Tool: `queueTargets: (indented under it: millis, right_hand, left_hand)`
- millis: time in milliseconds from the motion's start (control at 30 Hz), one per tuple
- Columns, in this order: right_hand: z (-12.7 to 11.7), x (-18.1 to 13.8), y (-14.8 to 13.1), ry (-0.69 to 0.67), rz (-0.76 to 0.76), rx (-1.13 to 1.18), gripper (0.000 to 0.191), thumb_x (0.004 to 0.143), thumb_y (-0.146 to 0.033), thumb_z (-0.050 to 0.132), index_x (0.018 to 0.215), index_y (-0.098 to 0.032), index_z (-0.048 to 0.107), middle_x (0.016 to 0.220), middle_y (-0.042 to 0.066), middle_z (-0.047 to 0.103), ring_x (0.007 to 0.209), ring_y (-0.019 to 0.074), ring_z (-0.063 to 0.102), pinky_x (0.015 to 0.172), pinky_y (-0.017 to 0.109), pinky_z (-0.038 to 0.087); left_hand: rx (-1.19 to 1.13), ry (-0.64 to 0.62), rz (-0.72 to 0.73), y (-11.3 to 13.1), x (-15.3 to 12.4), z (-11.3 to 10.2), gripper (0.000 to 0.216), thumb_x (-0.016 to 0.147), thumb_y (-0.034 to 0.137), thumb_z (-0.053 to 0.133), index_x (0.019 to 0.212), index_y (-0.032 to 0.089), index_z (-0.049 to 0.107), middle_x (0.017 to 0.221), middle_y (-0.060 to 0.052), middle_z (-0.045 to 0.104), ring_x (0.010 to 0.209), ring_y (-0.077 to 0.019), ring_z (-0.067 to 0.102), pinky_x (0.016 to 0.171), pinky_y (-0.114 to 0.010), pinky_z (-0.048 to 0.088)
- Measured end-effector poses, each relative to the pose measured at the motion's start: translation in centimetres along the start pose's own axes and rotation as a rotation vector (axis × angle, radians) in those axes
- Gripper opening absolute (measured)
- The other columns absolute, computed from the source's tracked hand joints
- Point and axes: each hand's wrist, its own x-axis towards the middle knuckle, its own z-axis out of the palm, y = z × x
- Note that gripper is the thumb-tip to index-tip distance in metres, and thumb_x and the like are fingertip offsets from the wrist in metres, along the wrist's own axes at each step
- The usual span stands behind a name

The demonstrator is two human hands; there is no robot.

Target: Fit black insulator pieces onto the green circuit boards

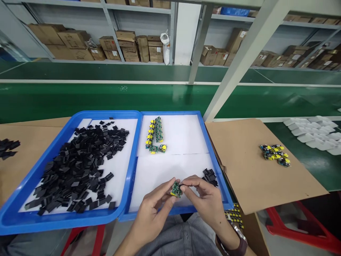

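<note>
My left hand (156,208) pinches a small green circuit board (176,190) with a yellow part, above the right-hand blue tray (170,113). At the board's right edge, the thumb and forefinger of my right hand (204,199) are pressed together. A dark bit shows at those fingertips, too small to name. Several black pieces (210,176) lie in the tray close to my right hand. Farther back in it, green boards (159,129) stand in a row beside a row of boards with yellow parts (150,132).
Left of this tray, another blue tray (134,149) holds a heap of flat black pieces (80,167). On cardboard (239,177) at right sits a cluster of yellow-and-black parts (275,154). White plastic trays (314,133) are stacked beyond. A slanted beam (239,58) rises behind the trays.
</note>
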Motion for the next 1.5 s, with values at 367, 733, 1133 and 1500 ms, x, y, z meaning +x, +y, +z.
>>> queueTargets:
  millis: [367, 733, 1133, 1500]
  right_hand:
    - [0.6, -1.6, -1.2, 0.025, 0.002, 0.004, 0.011, 0.092, -0.016, 0.076, 0.096, -0.026, 0.079, 0.09, 0.002, 0.076, 0.086, 0.018, 0.072, 0.08, 0.031, 0.057]
    - [0.8, -2.1, -2.0, 0.022, -0.09, -0.171, 0.013, 0.091, -0.011, 0.071, 0.092, -0.023, 0.075, 0.082, 0.0, 0.072, 0.076, 0.015, 0.069, 0.07, 0.027, 0.054]
    - [0.8, -2.1, -0.9, 0.057, -0.069, -0.15, 0.014, 0.09, -0.01, 0.071, 0.089, -0.023, 0.076, 0.08, 0.001, 0.072, 0.075, 0.0151, 0.069, 0.07, 0.027, 0.055]
    - [-0.2, -3.7, 0.0, 0.022, 0.222, 0.211, 0.033, 0.088, -0.026, 0.083, 0.12, -0.033, 0.08, 0.121, 0.006, 0.072, 0.097, 0.02, 0.077, 0.091, 0.034, 0.066]
  left_hand:
    - [-0.27, 0.056, -0.083, 1.0, -0.2, 0.4, 0.032, 0.096, 0.018, 0.072, 0.126, 0.029, 0.074, 0.128, -0.007, 0.073, 0.115, -0.024, 0.075, 0.101, -0.033, 0.064]
    - [-0.05, 0.023, 0.099, -0.2, -0.7, 0.0, 0.044, 0.096, 0.009, 0.068, 0.132, 0.033, 0.071, 0.128, -0.006, 0.073, 0.119, -0.0226, 0.073, 0.1, -0.035, 0.065]
    - [0.188, -0.003, 0.288, -0.2, -0.2, -0.1, 0.054, 0.093, 0.0, 0.066, 0.14, 0.026, 0.065, 0.128, -0.009, 0.073, 0.117, -0.0208, 0.072, 0.1, -0.033, 0.063]
    - [0.332, 0.164, 0.22, 0.9, -0.4, 1.7, 0.052, 0.095, 0.007, 0.063, 0.144, 0.024, 0.058, 0.125, -0.009, 0.065, 0.116, -0.0198, 0.067, 0.097, -0.031, 0.062]
